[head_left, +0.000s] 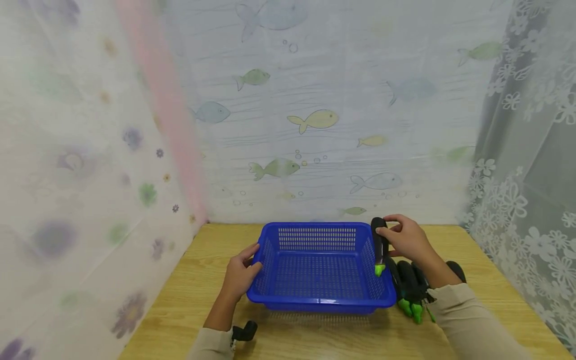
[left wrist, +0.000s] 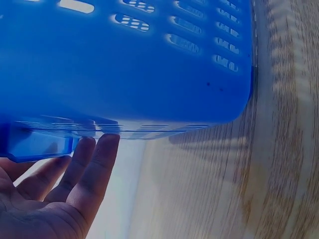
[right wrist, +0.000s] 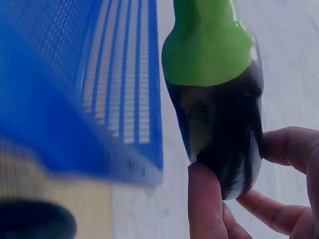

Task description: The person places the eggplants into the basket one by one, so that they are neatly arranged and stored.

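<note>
Eggplant point(head_left: 380, 248): green end is pointing to 6 o'clock
Right hand point(head_left: 407, 241): is pinching eggplant
Basket point(head_left: 319, 301): is sitting at eggplant's 8 o'clock
Left hand point(head_left: 240, 276): is holding basket

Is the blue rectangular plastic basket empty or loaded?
Empty: the head view shows the basket with its perforated floor bare. The right hand holds a dark, green-capped eggplant near the rim.

The head camera looks forward and down across the surface point(head_left: 207, 290) from farther back. The wrist cameras sit close: the left faces the blue basket point(head_left: 310, 302), the right an eggplant point(head_left: 380, 245). All three views share the blue basket.
</note>
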The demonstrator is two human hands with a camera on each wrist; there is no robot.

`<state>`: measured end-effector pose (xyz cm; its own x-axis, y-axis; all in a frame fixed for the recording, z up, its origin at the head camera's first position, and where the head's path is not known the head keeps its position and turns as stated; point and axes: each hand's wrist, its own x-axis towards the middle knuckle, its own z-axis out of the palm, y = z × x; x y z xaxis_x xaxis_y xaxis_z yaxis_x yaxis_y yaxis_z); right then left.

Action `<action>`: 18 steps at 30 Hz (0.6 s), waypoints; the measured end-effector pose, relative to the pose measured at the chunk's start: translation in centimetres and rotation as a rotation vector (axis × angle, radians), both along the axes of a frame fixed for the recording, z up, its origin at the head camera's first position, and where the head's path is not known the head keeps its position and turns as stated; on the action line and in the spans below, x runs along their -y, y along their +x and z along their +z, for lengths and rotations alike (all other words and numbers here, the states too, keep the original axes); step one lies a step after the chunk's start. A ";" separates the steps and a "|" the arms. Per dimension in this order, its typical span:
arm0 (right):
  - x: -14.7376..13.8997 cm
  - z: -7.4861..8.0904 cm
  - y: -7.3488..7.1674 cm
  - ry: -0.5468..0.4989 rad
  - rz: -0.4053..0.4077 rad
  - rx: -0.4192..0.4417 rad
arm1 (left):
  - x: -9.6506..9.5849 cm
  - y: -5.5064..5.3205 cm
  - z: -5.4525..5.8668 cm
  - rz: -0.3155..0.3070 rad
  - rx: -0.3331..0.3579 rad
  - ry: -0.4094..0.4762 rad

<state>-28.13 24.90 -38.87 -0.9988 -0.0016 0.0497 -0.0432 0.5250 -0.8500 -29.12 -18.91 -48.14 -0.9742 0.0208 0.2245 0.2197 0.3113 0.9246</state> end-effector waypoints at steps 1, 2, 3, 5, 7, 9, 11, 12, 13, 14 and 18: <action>0.4 0.0 -0.2 -0.011 0.004 0.006 | 0.0 0.0 0.0 -0.001 -0.001 0.001; 0.8 -0.1 -0.4 -0.016 0.008 0.012 | 0.0 0.0 -0.1 -0.001 0.000 0.004; 1.2 -0.1 -0.6 -0.022 0.011 0.018 | 0.0 0.0 -0.1 -0.002 0.001 0.005; 1.9 -0.3 -0.9 -0.034 0.016 0.026 | 0.0 -0.1 -0.1 0.000 0.002 0.006; 2.6 -0.5 -1.3 -0.043 0.019 0.031 | 0.0 -0.1 -0.1 -0.002 0.001 0.004; 3.2 -0.8 -1.7 -0.049 0.021 0.033 | -0.1 -0.1 -0.1 -0.002 0.002 0.003; 3.8 -1.0 -2.0 -0.063 0.029 0.040 | -0.1 0.0 0.0 0.000 0.001 0.000; 4.2 -1.0 -2.2 -0.067 0.031 0.044 | -0.2 0.0 0.0 0.000 0.000 -0.001; 4.5 -1.1 -2.3 -0.071 0.034 0.050 | -0.2 0.0 0.0 0.002 0.001 0.000; 4.8 -1.2 -2.4 -0.075 0.040 0.056 | -0.2 0.0 0.0 0.004 0.001 -0.001; 6.2 -1.5 -2.8 -0.092 0.050 0.083 | -0.3 0.1 0.1 0.002 0.001 0.006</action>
<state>-30.94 18.72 -40.35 -0.9983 -0.0505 -0.0304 0.0049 0.4440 -0.8960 -29.00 -18.63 -48.02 -0.9745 0.0177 0.2239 0.2185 0.3059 0.9267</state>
